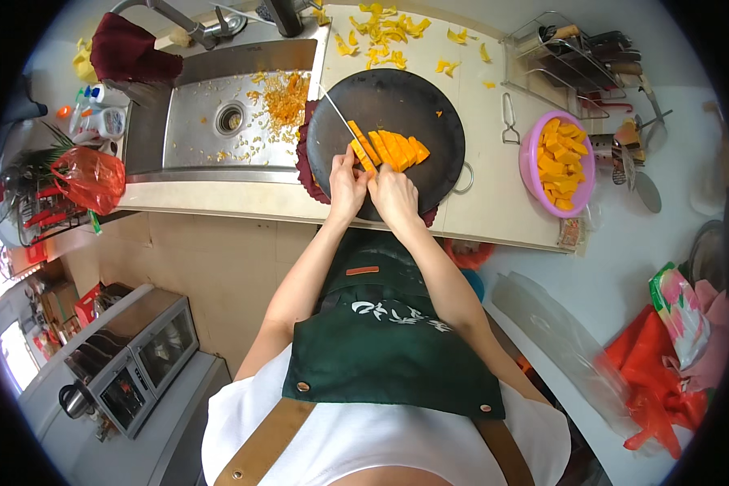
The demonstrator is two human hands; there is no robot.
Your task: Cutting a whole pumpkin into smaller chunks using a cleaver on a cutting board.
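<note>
On the round dark cutting board, my right hand grips a knife. Its thin blade, seen nearly edge-on, points away to the upper left, and the handle is hidden in my fist. My left hand pinches a cut piece of orange pumpkin along the left side of the blade. Another narrow pumpkin strip lies against the blade's right side. Several pumpkin slices fan out to the right of the knife. A maroon cloth shows from under the board.
Left of the board, a steel sink holds pumpkin pulp and seeds. Yellow peelings lie behind the board. To the right stand a pink bowl of pumpkin chunks and a wire knife rack. A metal peeler-like tool lies between.
</note>
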